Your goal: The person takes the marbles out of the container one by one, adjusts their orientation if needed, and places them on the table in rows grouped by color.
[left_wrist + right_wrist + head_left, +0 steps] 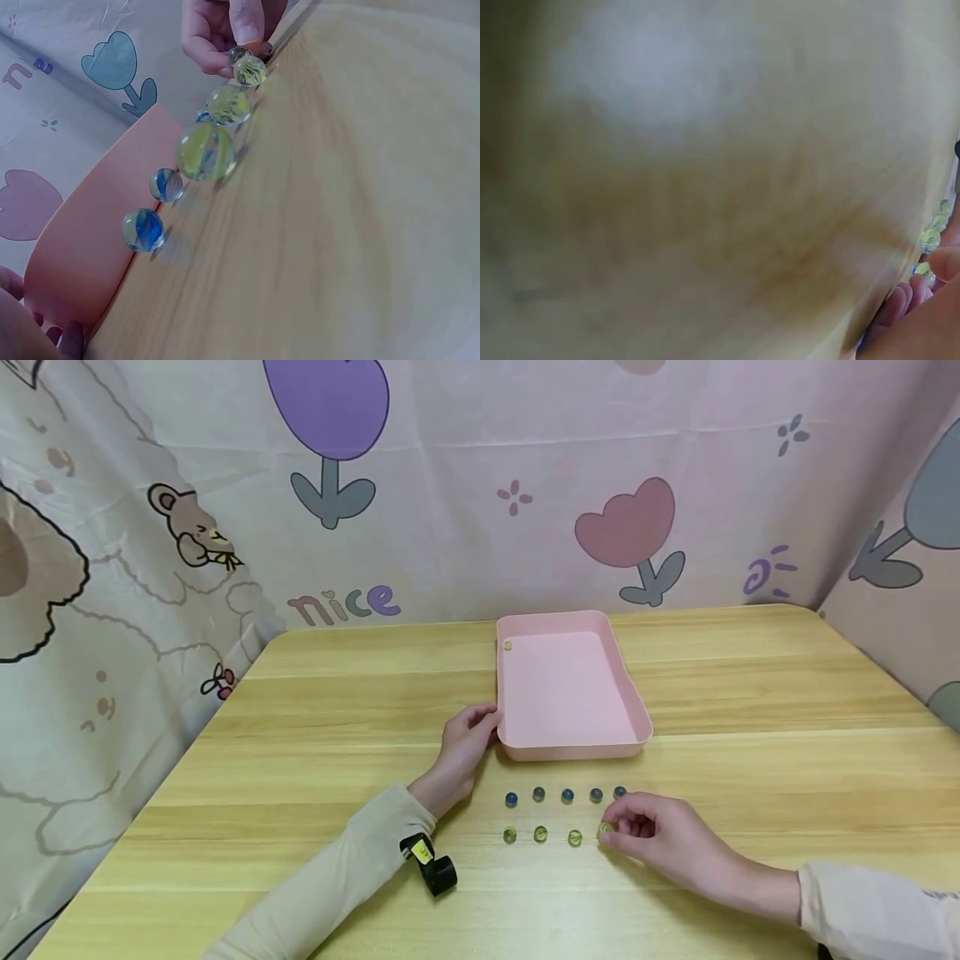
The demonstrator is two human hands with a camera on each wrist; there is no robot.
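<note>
In the head view my right hand pinches a yellow-green glass marble between thumb and fingertips at the right end of the front row. Three more yellow-green marbles lie to its left. Behind them runs a row of several blue marbles; the rightmost is partly covered by my right hand. My left hand grips the near left side of a pink tray. A small yellowish marble lies in the tray's far left corner. The right wrist view shows mostly blurred tabletop, with my fingers at the lower right.
The wooden table reaches back to a patterned cloth hung behind and at both sides. A black strap with a small device sits on the left sleeve.
</note>
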